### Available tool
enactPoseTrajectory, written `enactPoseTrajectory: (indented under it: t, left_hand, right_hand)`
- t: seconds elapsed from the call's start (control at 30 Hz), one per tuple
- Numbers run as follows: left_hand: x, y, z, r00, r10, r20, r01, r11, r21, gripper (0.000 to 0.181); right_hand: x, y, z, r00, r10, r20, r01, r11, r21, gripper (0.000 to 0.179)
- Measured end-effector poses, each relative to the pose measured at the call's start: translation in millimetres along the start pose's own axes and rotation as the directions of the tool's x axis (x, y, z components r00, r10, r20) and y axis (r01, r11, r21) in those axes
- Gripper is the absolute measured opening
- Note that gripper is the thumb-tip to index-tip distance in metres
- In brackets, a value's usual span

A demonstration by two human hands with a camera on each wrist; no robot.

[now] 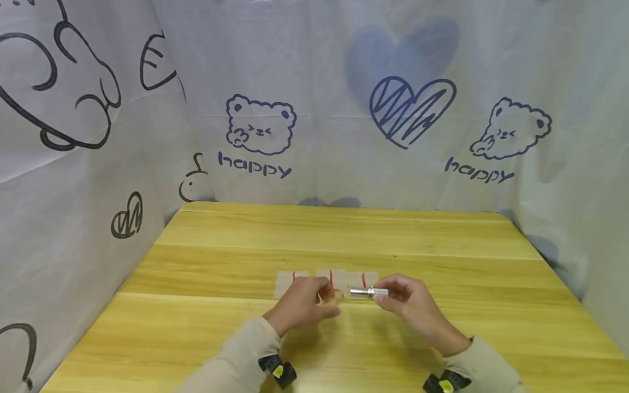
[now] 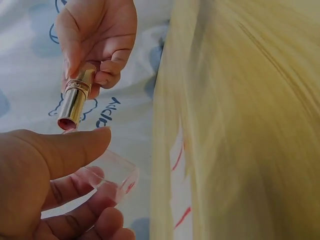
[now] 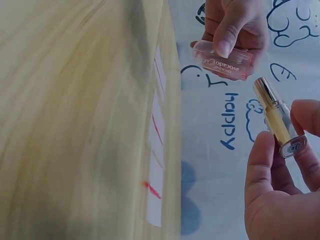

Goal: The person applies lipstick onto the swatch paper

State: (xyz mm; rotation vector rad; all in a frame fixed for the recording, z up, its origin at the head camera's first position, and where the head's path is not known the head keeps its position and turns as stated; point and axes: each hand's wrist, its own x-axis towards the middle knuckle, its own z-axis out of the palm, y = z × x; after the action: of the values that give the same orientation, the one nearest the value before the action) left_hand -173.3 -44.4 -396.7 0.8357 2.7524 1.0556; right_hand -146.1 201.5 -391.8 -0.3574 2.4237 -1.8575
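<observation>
My left hand (image 1: 302,303) pinches a clear pinkish lipstick cap (image 3: 225,61) between thumb and fingers; printed lettering with the word "avocado" shows on its side. In my right hand (image 1: 417,308) is the lipstick tube (image 1: 361,293), a shiny silver-gold case gripped near its base by thumb and fingertips. The tube's far end points left toward the cap. In the right wrist view the two pieces are apart by a small gap. Reddish colour shows at the tube's end in the left wrist view. Both hands are above the wooden table (image 1: 344,234).
Three whitish paper strips (image 1: 285,286) with red strokes lie in a row on the table, just beyond and partly behind the hands. White cloth walls (image 1: 334,164) with drawn bears and hearts stand around the table's back and sides.
</observation>
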Motion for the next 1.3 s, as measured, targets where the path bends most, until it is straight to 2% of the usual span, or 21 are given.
enactPoseTrajectory:
  t: [0.33,0.6,0.9,1.1,1.3]
  left_hand:
    - [1.4,12.1,-6.0,0.996,0.071,-0.048,-0.067,0.994,0.081,0.021]
    - [0.0,20.9,-8.4,0.994,0.071,-0.085,-0.059,0.988,0.143,0.021]
    - [-0.6,25.3,-8.2,0.991,0.054,-0.119,-0.029,0.979,0.202,0.024]
    - [0.2,28.8,-8.1,0.984,0.114,-0.139,-0.083,0.974,0.210,0.025]
    - [0.0,29.7,-5.6,0.965,0.183,-0.188,-0.144,0.969,0.203,0.026]
  right_hand:
    - [-1.4,-3,-2,0.995,-0.051,0.085,0.051,0.999,0.001,0.025]
    - [-1.0,-7,-1,0.993,-0.099,0.071,0.100,0.995,-0.007,0.022]
    - [0.2,-8,3,0.991,-0.116,0.068,0.115,0.993,0.021,0.022]
    - [1.8,-9,5,0.991,-0.113,0.072,0.113,0.994,0.007,0.023]
    - [4.5,-9,7,0.992,-0.112,0.066,0.112,0.994,0.002,0.022]
